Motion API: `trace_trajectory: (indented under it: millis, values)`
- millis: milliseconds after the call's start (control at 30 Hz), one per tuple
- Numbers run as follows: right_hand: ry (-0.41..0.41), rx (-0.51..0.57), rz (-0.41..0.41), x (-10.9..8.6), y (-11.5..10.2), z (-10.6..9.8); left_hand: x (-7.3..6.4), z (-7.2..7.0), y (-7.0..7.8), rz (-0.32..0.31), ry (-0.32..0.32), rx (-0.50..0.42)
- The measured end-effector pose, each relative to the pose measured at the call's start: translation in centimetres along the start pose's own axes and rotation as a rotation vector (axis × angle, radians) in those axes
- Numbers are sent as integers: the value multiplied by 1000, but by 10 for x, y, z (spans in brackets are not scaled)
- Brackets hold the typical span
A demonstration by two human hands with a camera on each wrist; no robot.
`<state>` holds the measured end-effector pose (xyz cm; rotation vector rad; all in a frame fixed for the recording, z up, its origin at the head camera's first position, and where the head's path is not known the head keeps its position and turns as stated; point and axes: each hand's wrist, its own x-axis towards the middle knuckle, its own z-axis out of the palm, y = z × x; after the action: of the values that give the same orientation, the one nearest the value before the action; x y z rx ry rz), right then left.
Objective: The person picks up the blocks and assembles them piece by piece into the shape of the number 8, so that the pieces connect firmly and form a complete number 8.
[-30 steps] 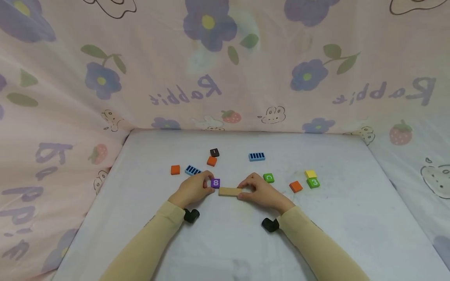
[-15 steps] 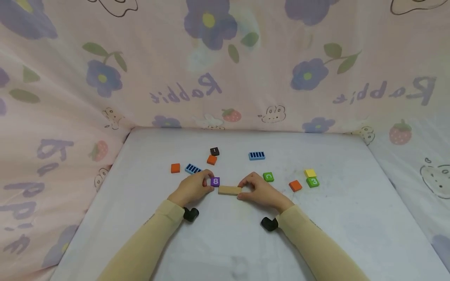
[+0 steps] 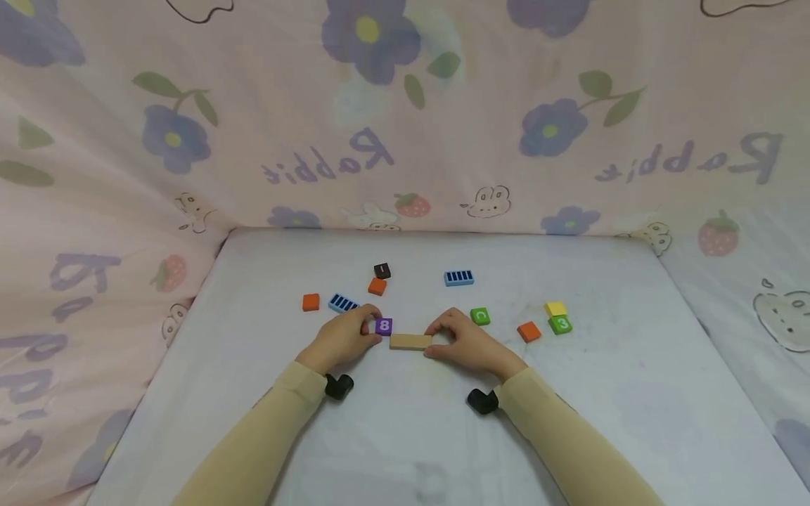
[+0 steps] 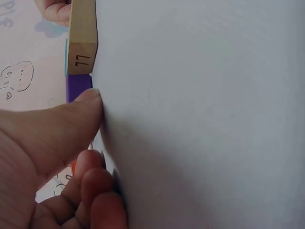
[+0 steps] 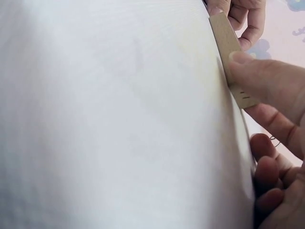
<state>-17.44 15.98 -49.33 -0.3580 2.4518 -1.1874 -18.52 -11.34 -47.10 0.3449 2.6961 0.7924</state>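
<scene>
My left hand pinches a small purple tile marked with a white 8. Just right of it lies a plain wooden block, set lengthwise across the table, its right end between the thumb and fingers of my right hand. In the left wrist view, the near end of the wooden block carries the mark 77, and the purple tile shows close to that end, partly behind my thumb. The right wrist view has my thumb on the side of the wooden block.
Behind my left hand are a blue striped block, an orange tile, another orange tile and a black tile. A second blue striped block lies farther back. Rightward sit green tiles, an orange tile and a yellow tile.
</scene>
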Motion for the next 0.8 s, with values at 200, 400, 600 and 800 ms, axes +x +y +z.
trace_trajectory:
  millis: [200,400,600,800]
  values:
    - [8,18,7,0,-2,-3,-1,-10,-4,22,-36,-62]
    - [5,24,11,-1,3,-2,-3,-36,-24,59,50,-150]
    - [6,30,-9,-3,0,-1,0,-66,-60,0,166,-129]
    - [-8,27,-16,-4,-4,-1,-4,-70,-85,-95,143,-136]
